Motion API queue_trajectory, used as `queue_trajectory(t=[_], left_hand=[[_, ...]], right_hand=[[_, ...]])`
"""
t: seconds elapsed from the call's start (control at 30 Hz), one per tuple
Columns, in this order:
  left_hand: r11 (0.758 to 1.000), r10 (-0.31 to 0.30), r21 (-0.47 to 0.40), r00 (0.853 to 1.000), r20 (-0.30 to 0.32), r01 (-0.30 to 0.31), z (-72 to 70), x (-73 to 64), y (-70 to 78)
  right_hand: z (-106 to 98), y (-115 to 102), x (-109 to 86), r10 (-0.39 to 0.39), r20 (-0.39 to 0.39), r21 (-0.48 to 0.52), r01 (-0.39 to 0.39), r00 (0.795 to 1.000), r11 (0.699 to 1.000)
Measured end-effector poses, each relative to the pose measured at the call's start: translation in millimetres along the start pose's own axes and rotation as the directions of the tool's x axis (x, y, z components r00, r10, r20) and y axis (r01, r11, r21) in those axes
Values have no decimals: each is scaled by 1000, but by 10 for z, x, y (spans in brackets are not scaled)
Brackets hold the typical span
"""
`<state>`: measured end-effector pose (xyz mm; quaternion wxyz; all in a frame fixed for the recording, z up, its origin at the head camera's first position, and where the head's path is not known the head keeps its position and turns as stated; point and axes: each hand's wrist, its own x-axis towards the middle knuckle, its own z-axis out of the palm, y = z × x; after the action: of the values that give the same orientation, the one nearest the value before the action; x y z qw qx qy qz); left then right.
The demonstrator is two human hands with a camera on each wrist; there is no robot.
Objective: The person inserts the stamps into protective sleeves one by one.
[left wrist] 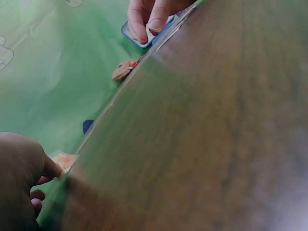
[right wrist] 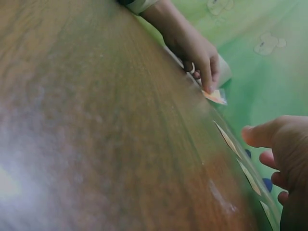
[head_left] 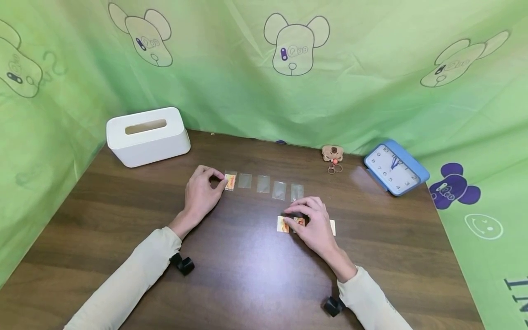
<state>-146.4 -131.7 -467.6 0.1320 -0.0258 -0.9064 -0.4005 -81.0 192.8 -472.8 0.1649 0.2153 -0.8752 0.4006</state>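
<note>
The left hand (head_left: pixel 202 190) pinches the left edge of a small clear bag (head_left: pixel 227 174) between thumb and forefinger; an orange card (head_left: pixel 230 182) shows inside it. This bag lies on the table (head_left: pixel 103 215), at the left end of a row. Four more clear bags (head_left: pixel 263 184) continue that row to the right, set slightly apart.

The right hand (head_left: pixel 314 224) is above a row of loose cards, nearer the person than the bags. Its thumb and forefinger are spread with a gap between them, gripping nothing that shows. The thumb tip is just beside the leftmost loose card (head_left: pixel 282 224); a second card (head_left: pixel 299 222) is partly covered by the hand, and a pale card (head_left: pixel 332 227) shows past its right side.

A white tissue box (head_left: pixel 158 149) stands at the back left, a blue clock (head_left: pixel 396 167) at the back right.
</note>
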Motion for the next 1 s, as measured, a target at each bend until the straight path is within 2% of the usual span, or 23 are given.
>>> queue_trajectory(t=[0.27,0.77,1.0], left_hand=[[1000,22,20,1000,-7,-22,57,-16,-62],[999,-32,10,999,37,32,32,14,-50],[1000,-25,-1,999,32,25,20,8,-47]], right_hand=[[-16,5,-45,15,53,-27,-13,998,1000],[-25,11,-18,66,102,-43,-62,993,997],[-23,14,-13,69,108,-44,-65,992,997]])
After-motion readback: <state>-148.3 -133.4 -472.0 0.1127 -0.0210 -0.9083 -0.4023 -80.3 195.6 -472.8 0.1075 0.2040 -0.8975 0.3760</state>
